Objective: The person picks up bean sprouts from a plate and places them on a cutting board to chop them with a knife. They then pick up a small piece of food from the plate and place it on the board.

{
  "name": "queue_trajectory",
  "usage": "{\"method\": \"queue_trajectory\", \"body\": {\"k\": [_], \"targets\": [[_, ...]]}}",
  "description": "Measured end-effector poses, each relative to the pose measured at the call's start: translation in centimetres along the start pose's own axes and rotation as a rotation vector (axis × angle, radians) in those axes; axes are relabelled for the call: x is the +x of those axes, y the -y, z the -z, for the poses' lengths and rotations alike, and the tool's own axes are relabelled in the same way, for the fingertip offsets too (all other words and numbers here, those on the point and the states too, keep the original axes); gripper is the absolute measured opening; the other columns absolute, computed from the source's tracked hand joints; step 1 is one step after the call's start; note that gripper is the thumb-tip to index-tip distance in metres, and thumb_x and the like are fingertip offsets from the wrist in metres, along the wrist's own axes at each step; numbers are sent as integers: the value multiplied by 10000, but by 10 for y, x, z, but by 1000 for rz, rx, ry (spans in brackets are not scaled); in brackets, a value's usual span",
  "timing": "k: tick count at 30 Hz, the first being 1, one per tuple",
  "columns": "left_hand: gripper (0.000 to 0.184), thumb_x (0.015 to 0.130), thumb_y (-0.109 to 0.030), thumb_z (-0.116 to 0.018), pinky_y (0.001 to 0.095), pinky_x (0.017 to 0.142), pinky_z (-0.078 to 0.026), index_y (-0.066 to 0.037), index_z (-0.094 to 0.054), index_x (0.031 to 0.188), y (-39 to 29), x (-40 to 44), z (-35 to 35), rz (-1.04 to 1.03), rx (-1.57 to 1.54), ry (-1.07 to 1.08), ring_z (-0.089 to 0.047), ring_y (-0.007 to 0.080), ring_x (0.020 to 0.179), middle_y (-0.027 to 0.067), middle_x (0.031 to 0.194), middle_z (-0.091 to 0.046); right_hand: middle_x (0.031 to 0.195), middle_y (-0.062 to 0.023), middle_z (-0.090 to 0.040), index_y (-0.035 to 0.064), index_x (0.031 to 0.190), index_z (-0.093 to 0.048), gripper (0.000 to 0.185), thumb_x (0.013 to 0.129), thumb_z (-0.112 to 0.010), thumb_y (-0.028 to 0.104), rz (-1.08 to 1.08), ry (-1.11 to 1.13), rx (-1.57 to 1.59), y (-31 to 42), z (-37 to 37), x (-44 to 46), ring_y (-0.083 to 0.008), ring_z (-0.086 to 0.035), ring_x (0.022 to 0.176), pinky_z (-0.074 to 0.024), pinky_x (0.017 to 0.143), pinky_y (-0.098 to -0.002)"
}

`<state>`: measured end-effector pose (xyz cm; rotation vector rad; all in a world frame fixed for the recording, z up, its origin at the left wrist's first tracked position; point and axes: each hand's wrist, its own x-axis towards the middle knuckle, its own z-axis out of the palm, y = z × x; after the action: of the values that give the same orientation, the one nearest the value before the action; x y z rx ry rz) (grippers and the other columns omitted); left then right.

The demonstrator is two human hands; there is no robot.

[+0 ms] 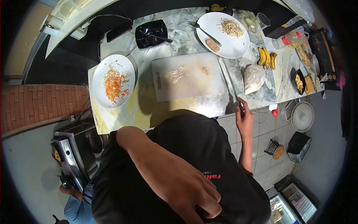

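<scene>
My right hand (244, 116) grips the handle of a knife (229, 79) at the table's front edge. Its long blade points away from me, along the right side of a white cutting board (194, 84). Pale bean sprouts (175, 75) and a few small brownish bits (204, 70) lie on the board. Bent across my black shirt, my left hand (190, 190) is close to the camera with curled fingers; the inside of that hand is hidden. Left of the board, a white plate (97, 80) holds shredded orange and pale vegetables (115, 85).
Behind the board are a black bowl (143, 36) with a spoon and a white plate (212, 21) bearing sprouts, a fork and a brown oblong piece. A crumpled bag (254, 79) and bananas (264, 56) sit right. Another person (77, 207) is at lower left, near a metal appliance (71, 158).
</scene>
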<state>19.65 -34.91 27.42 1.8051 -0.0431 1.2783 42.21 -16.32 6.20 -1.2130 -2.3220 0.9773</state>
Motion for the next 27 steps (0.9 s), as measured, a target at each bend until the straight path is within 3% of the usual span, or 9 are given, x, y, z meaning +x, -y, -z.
{"method": "queue_trajectory", "body": {"k": [2, 4, 6, 13, 15, 21, 22, 26, 27], "targets": [[218, 985, -62, -637, 404, 850, -552, 41, -665, 1176, -1, 7, 1, 0, -13, 9, -644, 338, 1009, 182, 1112, -621, 676, -79, -526, 111, 1358, -621, 392, 975, -621, 28, 6, 4, -35, -5, 2, -2, -122, -404, 571, -374, 549, -289], [212, 992, -63, -637, 408, 857, -553, 56, -664, 1165, 4, 11, -11, 1, -27, 19, -649, 345, 1000, 180, 1070, -636, 941, -210, -717, 111, 1337, -633, 395, 953, -622, 21, 18, -13, -81, -9, 0, -3, -304, -704, 745, -548, 716, -403], [209, 1007, -72, -624, 411, 872, -555, 77, -670, 1145, 17, 18, -38, -100, -304, -313, -657, 356, 1002, 182, 1020, -661, 985, -210, -724, 125, 1343, -629, 408, 949, -620, 20, 34, -19, -96, -16, -7, -4, -341, -716, 814, -554, 741, -428], [217, 1024, -49, -596, 456, 884, -563, 72, -678, 1184, 13, 7, -10, -54, -352, -8, -670, 366, 1043, 206, 1096, -679, 1022, -168, -627, 195, 1401, -576, 468, 955, -624, 62, -51, 47, -303, -24, -21, 3, -399, -682, 899, -540, 743, -505], [222, 1051, -76, -553, 427, 897, -539, 46, -628, 1221, 4, -1, 7, 53, -297, 142, -622, 358, 1065, 203, 1259, -581, 1062, -148, -604, 200, 1399, -579, 482, 944, -608, 42, -14, 10, -373, -27, -28, 9, -381, -660, 956, -557, 767, -491], [231, 992, -119, -679, 461, 874, -551, 19, -632, 1171, 7, -18, 11, 336, -103, -2, -628, 358, 1060, 175, 1169, -586, 1075, -127, -598, 207, 1402, -588, 542, 905, -587, -9, 64, -72, -521, -30, -38, 26, -333, -610, 1001, -577, 774, -465], [219, 972, -133, -711, 446, 885, -544, 19, -637, 1112, 18, -16, 3, 128, -46, -19, -629, 336, 1041, 155, 1127, -588, 1075, -127, -598, 207, 1402, -588, 542, 905, -587, -9, 65, -72, -519, -27, -40, 29, -333, -610, 1001, -577, 774, -465], [190, 992, -140, -681, 432, 900, -536, 26, -650, 1079, 25, -6, -10, -13, -195, -98, -622, 318, 1054, 145, 1121, -591, 1116, -140, -574, 170, 1413, -576, 546, 900, -600, -15, 80, -66, -538, -35, -48, 38, -347, -593, 1026, -541, 849, -470], [220, 998, -151, -670, 456, 942, -505, 9, -636, 1146, 25, -5, -13, 1, -186, -134, -614, 339, 1061, 142, 1127, -597, 1134, -146, -560, 149, 1415, -568, 536, 904, -620, -7, 110, -71, -546, -36, -49, 41, -353, -587, 1040, -522, 886, -469]]}}
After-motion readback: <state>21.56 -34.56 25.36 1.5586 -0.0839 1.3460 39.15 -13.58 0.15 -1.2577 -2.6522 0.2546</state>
